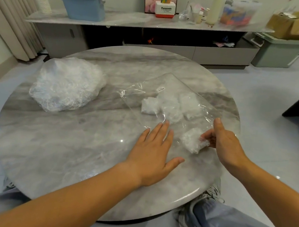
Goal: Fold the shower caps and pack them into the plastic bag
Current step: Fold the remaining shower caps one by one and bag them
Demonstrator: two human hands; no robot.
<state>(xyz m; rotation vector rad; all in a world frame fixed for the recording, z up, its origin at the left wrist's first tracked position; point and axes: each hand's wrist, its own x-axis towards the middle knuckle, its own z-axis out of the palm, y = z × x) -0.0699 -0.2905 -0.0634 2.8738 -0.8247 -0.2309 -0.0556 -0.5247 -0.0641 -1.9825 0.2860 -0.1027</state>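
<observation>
Left hand (pixel 153 149), grip wide and flat, is steadying the plastic bag (pixel 165 89), apparently so the right hand (pixel 226 144), pinching a folded shower cap (pixel 193 141), can insert it.

The shower cap pile (pixel 67 84) lies on the table (pixel 52 150), left of the plastic bag (pixel 167 82).

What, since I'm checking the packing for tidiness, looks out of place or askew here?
Nothing is spilled or damaged. The plastic bag lies askew on the table, and the folded caps inside sit loosely scattered, not stacked. The right hand holds another cap.
</observation>
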